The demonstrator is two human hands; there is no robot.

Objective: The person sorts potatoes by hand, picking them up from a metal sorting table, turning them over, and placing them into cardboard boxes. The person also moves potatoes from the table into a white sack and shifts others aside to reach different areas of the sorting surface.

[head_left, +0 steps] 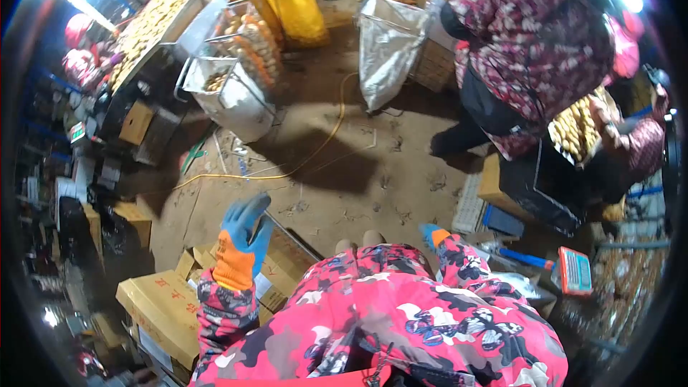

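Note:
My left hand (242, 240), in a blue and orange glove, is raised above the cardboard boxes (161, 301) at the lower left. Its fingers and thumb are apart, with nothing between them. Near my right side, my right hand (433, 236) in a similar glove shows only in part beyond the pink patterned sleeve. Its fingers are small in view, and whether it holds anything cannot be made out. A yellow cord (315, 154) lies across the brown floor (401, 172) in front of me.
White sacks (233, 104) (387, 50) and a yellow sack (297, 7) hang on metal frames. Potatoes fill a long conveyor (161, 18) at the upper left. A person in a patterned jacket (534, 43) stands at the upper right. An orange scale (575, 271) sits at the right.

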